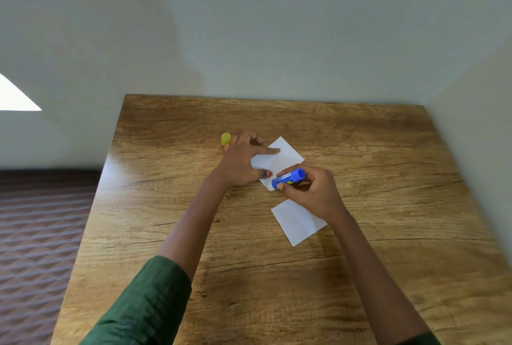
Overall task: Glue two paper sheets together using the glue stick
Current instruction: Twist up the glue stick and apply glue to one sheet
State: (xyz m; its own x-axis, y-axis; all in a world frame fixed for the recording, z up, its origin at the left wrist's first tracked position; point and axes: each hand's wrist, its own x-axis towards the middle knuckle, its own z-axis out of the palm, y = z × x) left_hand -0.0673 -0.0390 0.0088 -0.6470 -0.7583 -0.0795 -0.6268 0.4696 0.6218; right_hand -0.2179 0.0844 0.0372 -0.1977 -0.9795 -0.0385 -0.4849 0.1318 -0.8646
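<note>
Two small white paper sheets lie on the wooden table [388, 178]. My left hand [242, 162] rests flat on the far sheet [285, 157], index finger and thumb spread across its left side. My right hand [313, 192] grips a blue glue stick [288, 177], laid nearly flat with its left end at the near edge of that sheet. The second sheet [297, 223] sits nearer to me, partly under my right wrist. A yellow cap [225, 139] stands just beyond my left hand's fingers.
The table's left edge runs beside a brown quilted surface [41, 220]. Pale walls close off the far and right sides of the table. Bare wood surrounds the sheets.
</note>
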